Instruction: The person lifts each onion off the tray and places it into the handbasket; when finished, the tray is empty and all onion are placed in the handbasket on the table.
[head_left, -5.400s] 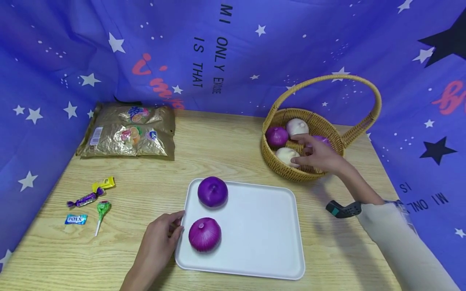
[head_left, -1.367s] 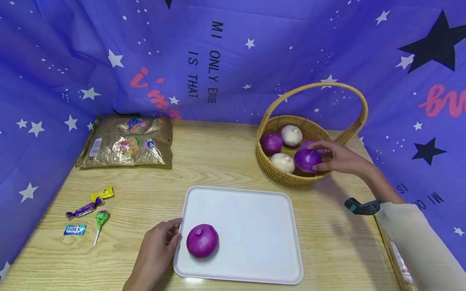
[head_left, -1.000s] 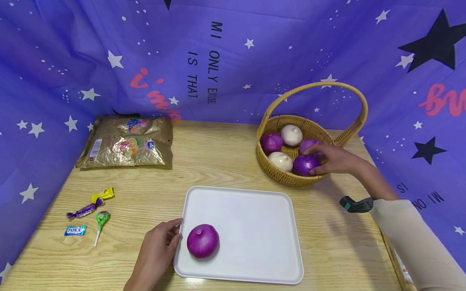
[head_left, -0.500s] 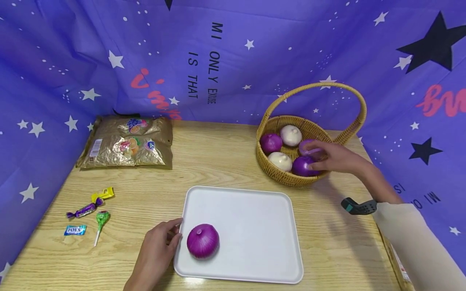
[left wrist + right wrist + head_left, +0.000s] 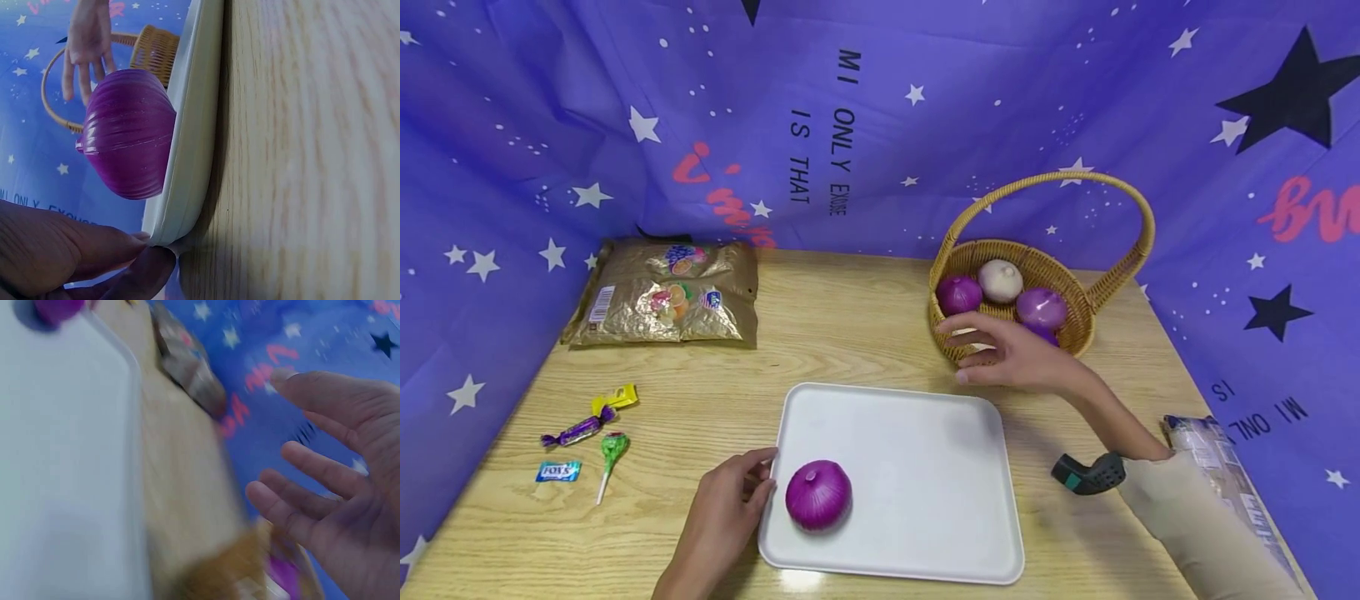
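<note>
My left hand (image 5: 722, 508) pinches the left rim of a white tray (image 5: 932, 483); the left wrist view shows thumb and finger at the tray edge (image 5: 187, 187). One purple onion (image 5: 818, 496) sits on the tray's left side. My right hand (image 5: 1015, 358), holding nothing, hovers over the front of a wicker basket (image 5: 1045, 262) with fingers spread. Inside the basket are a purple onion (image 5: 959, 294), a white onion (image 5: 1000, 281) and a lighter purple onion (image 5: 1042, 308). A dark purple onion (image 5: 1045, 333) and another white onion are largely hidden behind the right hand.
A gold foil bag (image 5: 662, 296) lies at the back left. Several wrapped sweets, among them a green lollipop (image 5: 613, 448), lie left of the tray. The tall basket handle (image 5: 1037, 182) arches up. A clear package (image 5: 1217, 458) lies at the right edge.
The dark purple onion, on the tray in the oldest frame, is now in the basket. My right hand has let it go and moved left and nearer the tray. The left hand stays put.
</note>
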The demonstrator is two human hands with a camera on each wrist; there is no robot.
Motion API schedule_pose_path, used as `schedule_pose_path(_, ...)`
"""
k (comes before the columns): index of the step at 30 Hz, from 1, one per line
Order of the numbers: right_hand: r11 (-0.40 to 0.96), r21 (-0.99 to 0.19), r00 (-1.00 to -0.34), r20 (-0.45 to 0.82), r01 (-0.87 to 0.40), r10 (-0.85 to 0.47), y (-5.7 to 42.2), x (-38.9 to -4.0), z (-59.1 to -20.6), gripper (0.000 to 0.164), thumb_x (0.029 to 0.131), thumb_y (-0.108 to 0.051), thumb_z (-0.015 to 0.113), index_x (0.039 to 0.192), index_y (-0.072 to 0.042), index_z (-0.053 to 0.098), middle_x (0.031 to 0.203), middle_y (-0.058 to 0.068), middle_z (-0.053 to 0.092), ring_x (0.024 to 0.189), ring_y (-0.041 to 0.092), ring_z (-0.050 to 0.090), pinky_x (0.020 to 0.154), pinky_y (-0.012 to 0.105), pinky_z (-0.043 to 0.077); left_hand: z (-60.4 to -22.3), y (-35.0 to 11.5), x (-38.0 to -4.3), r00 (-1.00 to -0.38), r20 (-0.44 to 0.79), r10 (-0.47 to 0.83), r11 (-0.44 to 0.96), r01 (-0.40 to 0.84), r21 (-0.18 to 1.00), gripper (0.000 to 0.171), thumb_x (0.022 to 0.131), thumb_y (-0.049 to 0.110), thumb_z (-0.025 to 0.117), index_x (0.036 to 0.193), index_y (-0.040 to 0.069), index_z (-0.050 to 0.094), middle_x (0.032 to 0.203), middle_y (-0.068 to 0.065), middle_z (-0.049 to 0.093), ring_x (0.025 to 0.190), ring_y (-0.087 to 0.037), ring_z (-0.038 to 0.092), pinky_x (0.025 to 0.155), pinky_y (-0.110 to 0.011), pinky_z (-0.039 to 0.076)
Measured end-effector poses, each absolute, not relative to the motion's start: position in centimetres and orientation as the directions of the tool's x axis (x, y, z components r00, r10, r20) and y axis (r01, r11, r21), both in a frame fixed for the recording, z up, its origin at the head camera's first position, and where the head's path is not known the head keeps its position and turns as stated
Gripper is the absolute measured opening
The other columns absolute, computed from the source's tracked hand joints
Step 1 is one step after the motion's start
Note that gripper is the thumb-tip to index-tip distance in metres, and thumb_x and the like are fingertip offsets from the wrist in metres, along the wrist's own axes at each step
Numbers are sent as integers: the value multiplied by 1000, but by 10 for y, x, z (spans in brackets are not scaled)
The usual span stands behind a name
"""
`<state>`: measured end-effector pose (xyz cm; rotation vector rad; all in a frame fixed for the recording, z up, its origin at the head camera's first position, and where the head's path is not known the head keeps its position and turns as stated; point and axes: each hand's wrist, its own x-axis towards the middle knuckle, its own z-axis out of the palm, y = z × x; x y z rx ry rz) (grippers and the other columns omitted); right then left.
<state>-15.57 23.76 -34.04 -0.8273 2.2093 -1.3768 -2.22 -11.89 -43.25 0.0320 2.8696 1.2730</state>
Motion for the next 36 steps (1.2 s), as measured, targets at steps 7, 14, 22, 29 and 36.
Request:
schedule_pose_path(7, 242, -933, -632, -19, -268, -775, 175, -122, -363, 56, 77, -8, 66, 126, -7, 41, 129, 7, 40, 116, 30, 41, 88, 45, 41, -431, -121, -25, -999, 26, 39, 656, 45, 754, 33, 72, -3, 67, 103, 9, 63, 75, 0, 58, 62, -4, 55, 55, -15, 47)
schedule_pose_path(14, 177, -962, -568, -28, -208, -822, 141, -102, -381, 55, 75, -6, 68, 124, -6, 43, 126, 10, 43, 113, 37, 42, 84, 48, 43, -431, -120, -26, -999, -6, 51, 624, 28, 781, 33, 72, -1, 67, 103, 9, 63, 75, 0, 59, 64, -6, 56, 56, -16, 47)
schedule_pose_path(22, 153, -929, -483, 31, -336, -875, 120, -87, -403, 59, 72, -15, 72, 124, -14, 43, 123, 0, 45, 110, 23, 47, 78, 34, 49, -432, -121, -26, -999, -17, 48, 625, 17, 781, 34, 70, 0, 69, 102, 10, 64, 73, 4, 58, 63, -5, 55, 57, -18, 47)
schedule_pose_path(29, 146, -917, -453, 42, -371, -891, 112, -85, -421, 59, 71, -22, 72, 123, -20, 44, 122, -6, 45, 109, 11, 46, 74, 25, 50, -432, -122, -23, -999, -27, 41, 635, 5, 772, 35, 70, 0, 69, 103, 11, 63, 74, 4, 59, 64, -5, 55, 57, -18, 47)
schedule_pose_path(36, 148, -905, -439, 46, -398, -897, 110, -83, -425, 55, 71, -22, 72, 120, -21, 46, 122, -8, 45, 109, 8, 46, 74, 22, 49, -431, -123, -21, -999, -43, 29, 634, -15, 773, 36, 71, 0, 69, 104, 10, 63, 75, 3, 59, 65, -6, 55, 57, -18, 47)
